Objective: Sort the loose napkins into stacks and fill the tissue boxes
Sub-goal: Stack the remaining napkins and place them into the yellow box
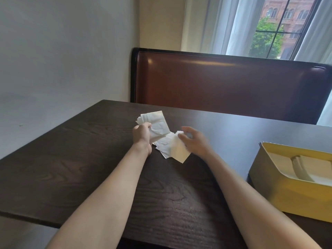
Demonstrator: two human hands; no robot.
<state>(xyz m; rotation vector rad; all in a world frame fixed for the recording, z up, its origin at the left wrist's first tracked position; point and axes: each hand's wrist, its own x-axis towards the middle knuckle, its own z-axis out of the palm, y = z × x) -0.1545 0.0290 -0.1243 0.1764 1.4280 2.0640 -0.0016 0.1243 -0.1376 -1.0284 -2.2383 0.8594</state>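
Dark table [89, 159], left hand [142, 134] gripping napkin stack [156, 121], blurred right hand [193, 141] pinching napkin [179, 151], box [280, 193] cropped

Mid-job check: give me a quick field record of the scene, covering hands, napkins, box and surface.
left hand: grips a stack of white napkins, held above the table
right hand: fingers curled over a loose napkin; blurred, so the grip is unclear
loose napkins: a few lie overlapping on the table between the hands
tissue box: yellow, open top, at the right; napkins already inside
table: dark wood
behind: brown padded bench back, curtained window
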